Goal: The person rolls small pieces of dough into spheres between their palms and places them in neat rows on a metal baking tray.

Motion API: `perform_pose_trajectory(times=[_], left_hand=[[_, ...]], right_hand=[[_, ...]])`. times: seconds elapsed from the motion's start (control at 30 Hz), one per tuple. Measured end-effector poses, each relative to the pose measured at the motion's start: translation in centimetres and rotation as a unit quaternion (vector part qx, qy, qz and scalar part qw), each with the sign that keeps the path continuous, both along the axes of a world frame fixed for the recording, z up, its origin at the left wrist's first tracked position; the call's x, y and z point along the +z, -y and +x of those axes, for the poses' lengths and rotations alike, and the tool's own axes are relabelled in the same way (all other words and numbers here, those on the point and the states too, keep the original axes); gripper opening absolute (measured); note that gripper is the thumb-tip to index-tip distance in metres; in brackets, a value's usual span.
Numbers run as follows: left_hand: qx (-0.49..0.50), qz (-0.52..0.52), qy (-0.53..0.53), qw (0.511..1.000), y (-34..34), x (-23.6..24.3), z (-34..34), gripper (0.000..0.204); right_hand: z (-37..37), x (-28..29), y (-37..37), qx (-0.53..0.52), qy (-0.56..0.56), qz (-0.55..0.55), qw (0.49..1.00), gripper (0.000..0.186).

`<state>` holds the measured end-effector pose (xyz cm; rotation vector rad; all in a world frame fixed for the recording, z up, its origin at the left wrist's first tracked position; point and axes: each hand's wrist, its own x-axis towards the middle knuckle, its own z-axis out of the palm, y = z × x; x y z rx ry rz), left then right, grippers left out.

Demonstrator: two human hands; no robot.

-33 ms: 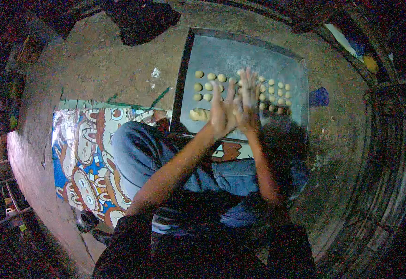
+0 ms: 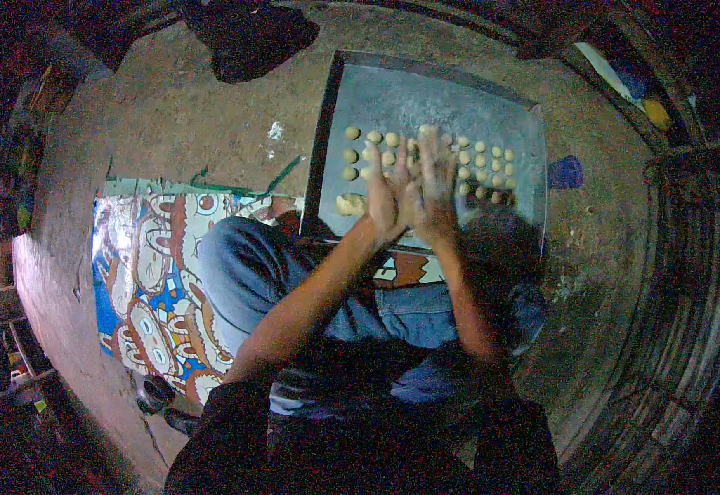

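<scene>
Left hand [image 2: 383,200] and right hand [image 2: 434,202] close together over the tray [image 2: 376,95], fingers straight, blurred; cannot tell if anything sits between the palms. Dough balls [image 2: 480,161] in rows on the tray, both sides of the hands; dough lump [image 2: 349,204] near its close left corner. Mat [image 2: 153,272] bears cartoon creatures; light marks [image 2: 387,271] by the tray, too partial to read.

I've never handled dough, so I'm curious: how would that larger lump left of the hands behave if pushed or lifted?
The lump looks like dough, so it would probably give when squeezed. Its uneven, elongated shape suggests it wouldn't roll far. Being bigger than the small balls, it's likely heavier than any one.
</scene>
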<state>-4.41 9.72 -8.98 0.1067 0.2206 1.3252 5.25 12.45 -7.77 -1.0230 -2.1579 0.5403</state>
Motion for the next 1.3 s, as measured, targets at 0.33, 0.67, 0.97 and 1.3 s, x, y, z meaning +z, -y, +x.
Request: perform_pose_trajectory(times=[0.33,0.67,0.97,1.3], left_hand=[[-0.004,-0.008,-0.061,0.998,-0.2,-1.8,1.0,0.089],[-0.069,0.024,-0.066,0.995,-0.4,-2.9,0.5,0.089],[-0.021,-0.125,-0.148,0.981,-1.2,-2.3,-0.5,0.087],[0.097,-0.108,-0.249,0.958,-1.7,-2.7,-0.3,0.065]], right_hand=[[0.5,-0.3,-0.8,-0.025,-0.021,-0.017,0.999,0.072],[-0.4,0.9,0.9,-0.002,0.078,0.069,0.995,0.053],[2.5,-3.2,-1.5,-0.058,-0.282,-0.308,0.907,0.063],[6.3,-13.7,-3.1,0.169,-0.571,-0.547,0.589,0.054]])
